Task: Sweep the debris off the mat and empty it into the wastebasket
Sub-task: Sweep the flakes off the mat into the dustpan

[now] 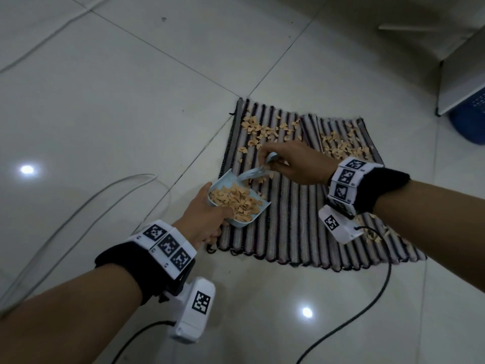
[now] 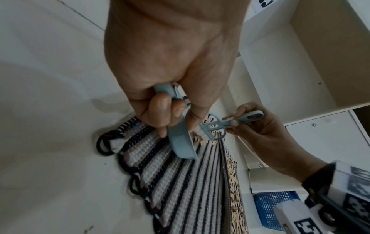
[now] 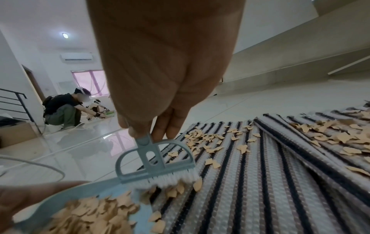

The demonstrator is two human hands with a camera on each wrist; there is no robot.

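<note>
A striped mat (image 1: 294, 222) lies on the tiled floor, with tan debris flakes (image 1: 265, 130) scattered across its far half. My left hand (image 1: 207, 219) grips a light blue dustpan (image 1: 237, 203) at the mat's left edge; the pan is heaped with flakes. My right hand (image 1: 291, 164) pinches the handle of a small light blue brush (image 1: 256, 172), its white bristles (image 3: 170, 181) resting at the pan's lip among a few flakes. In the left wrist view my left hand (image 2: 170, 101) holds the dustpan (image 2: 183, 142), with the brush (image 2: 222, 125) just behind it.
A blue wastebasket (image 1: 469, 119) stands at the far right beside a white cabinet (image 1: 462, 74). White cables (image 1: 86, 206) curve over the floor on the left and a black cable (image 1: 367, 308) runs at the near right. Another person (image 3: 64, 109) crouches far off.
</note>
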